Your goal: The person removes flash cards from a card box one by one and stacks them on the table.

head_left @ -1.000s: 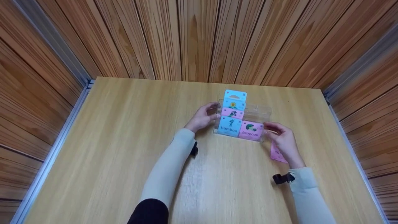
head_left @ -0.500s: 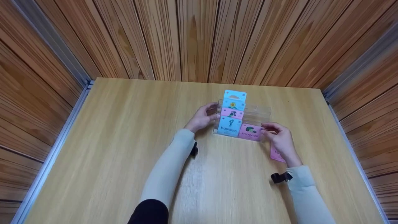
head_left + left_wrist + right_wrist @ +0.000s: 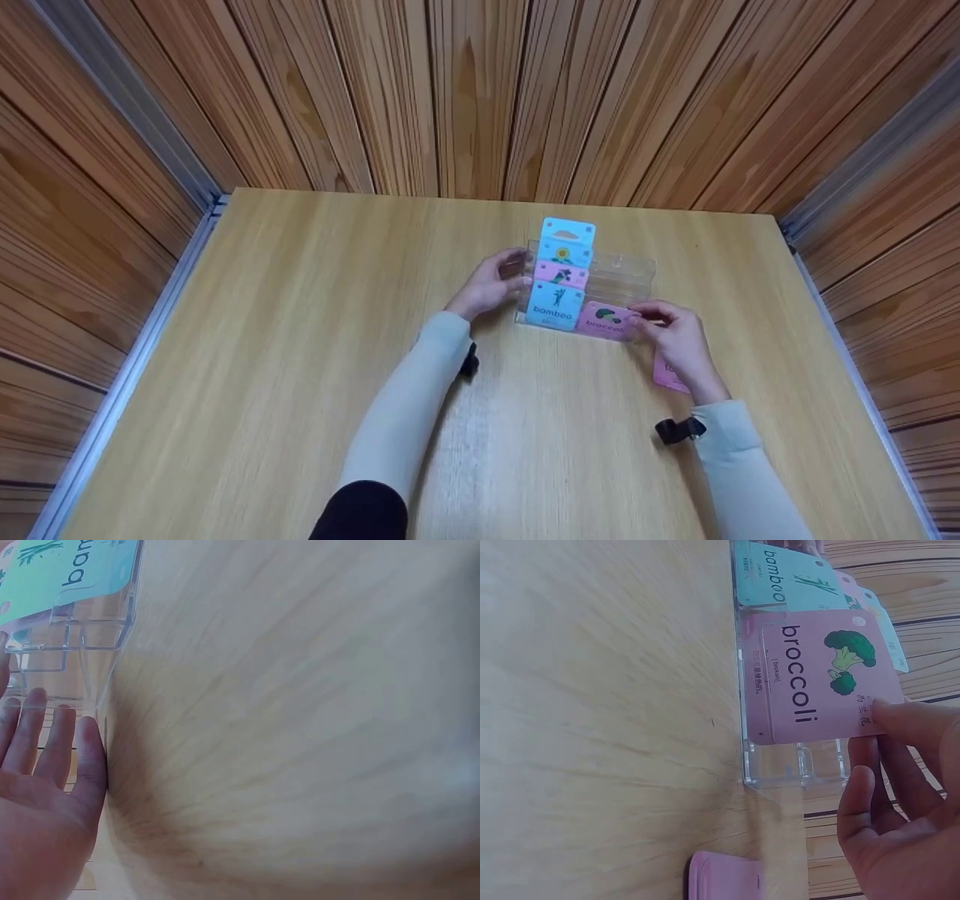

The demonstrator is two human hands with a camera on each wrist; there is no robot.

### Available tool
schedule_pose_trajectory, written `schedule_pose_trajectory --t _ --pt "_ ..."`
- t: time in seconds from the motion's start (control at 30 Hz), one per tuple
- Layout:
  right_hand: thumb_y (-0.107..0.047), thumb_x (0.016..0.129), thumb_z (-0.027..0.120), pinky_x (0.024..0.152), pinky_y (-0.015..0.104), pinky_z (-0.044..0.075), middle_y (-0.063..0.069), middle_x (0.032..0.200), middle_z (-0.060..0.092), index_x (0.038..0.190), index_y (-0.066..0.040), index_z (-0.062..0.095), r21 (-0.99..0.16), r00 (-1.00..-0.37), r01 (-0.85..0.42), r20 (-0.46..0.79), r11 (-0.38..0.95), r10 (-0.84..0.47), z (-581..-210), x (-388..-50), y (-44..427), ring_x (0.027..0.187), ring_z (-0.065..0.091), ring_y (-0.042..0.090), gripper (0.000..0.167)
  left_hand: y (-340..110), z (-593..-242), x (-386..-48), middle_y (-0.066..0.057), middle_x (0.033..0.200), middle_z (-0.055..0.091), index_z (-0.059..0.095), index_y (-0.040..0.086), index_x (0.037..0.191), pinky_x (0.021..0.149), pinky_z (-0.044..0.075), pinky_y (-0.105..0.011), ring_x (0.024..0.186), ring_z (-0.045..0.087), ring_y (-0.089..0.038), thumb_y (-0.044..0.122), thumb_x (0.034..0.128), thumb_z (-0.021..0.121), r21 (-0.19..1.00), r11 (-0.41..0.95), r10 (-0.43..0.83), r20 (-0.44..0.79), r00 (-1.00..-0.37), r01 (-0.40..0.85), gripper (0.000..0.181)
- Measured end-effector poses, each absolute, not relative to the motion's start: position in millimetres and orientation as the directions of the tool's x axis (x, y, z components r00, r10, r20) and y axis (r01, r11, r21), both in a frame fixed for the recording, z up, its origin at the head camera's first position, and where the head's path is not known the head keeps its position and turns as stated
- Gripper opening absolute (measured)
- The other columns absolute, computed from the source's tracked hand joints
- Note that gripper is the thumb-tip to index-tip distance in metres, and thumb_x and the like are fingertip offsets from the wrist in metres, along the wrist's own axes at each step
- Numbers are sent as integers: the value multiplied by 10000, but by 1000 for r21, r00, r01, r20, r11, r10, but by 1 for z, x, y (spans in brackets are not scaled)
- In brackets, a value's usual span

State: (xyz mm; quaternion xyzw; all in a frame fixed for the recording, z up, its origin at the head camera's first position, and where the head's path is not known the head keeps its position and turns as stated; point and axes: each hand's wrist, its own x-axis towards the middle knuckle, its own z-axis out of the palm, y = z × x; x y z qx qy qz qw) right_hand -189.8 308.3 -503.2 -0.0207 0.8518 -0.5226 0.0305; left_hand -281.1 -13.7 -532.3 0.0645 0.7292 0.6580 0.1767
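While my right hand (image 3: 675,341) pinches the pink broccoli card (image 3: 600,322) in the clear rack's (image 3: 622,277) front row, just beside the bamboo card (image 3: 555,306), my left hand (image 3: 486,286) is at the rack's left end. From the left wrist, its fingers (image 3: 91,754) reach out straight, tips at the plastic. From the right wrist, my thumb presses the broccoli card's corner (a second pink card (image 3: 727,877) lies on the table (image 3: 615,727) nearby).

A wooden table (image 3: 262,322) carries a clear plastic stand (image 3: 624,276) and, near it, a pink card (image 3: 667,375).
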Motion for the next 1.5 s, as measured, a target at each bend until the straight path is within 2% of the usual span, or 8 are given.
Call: schedule_pose_trajectory --t 0.5,0.7,0.77,0.93,1.23,1.5 --pt "-174 934 714 753 180 529 166 1129 673 1140 3 708 -893 -1000 -27 23 449 -16 -495 -187 310 975 611 166 271 -10 -532 -280 84 1439 510 464 259 1476 1130 359 -367 1364 436 -143 185 941 697 980 139 320 -181 -930 -143 588" --pt "-251 943 704 534 204 472 104 1138 664 1182 -37 692 -904 -1000 1 -5 427 -9 -490 -183 317 925 580 184 321 -12 -533 -280 93 1421 521 475 264 1467 1115 379 -368 1353 448 -146 174 935 703 982 126 316 -175 -932 -142 585" --pt "-278 944 701 554 221 492 85 1155 659 1203 -49 682 -903 -1000 19 -22 430 -3 -489 -181 320 944 575 194 346 -12 -533 -280 91 1421 520 475 263 1466 1116 378 -369 1352 447 -146 175 933 707 983 122 322 -170 -931 -137 589" --pt "-289 945 697 769 267 559 75 1194 650 1233 -47 669 -890 -999 50 -42 454 27 -484 -179 329 1036 572 192 377 -12 -530 -281 87 1433 509 467 264 1469 1123 368 -363 1351 445 -136 177 934 704 984 120 344 -163 -925 -128 591" --pt "-279 955 684 822 199 521 76 1205 635 1252 -36 658 -889 -999 37 -26 456 31 -482 -174 343 1057 555 184 385 -15 -528 -281 98 1414 517 473 271 1459 1120 371 -371 1331 460 -118 204 918 730 985 141 330 -145 -933 -103 603" --pt "-258 959 683 784 158 499 7 1134 654 1235 -4 657 -879 -999 23 1 476 50 -481 -168 355 1005 568 148 376 -16 -531 -281 83 1437 506 466 251 1470 1142 339 -368 1346 446 -119 201 903 752 985 145 340 -140 -930 -95 637"
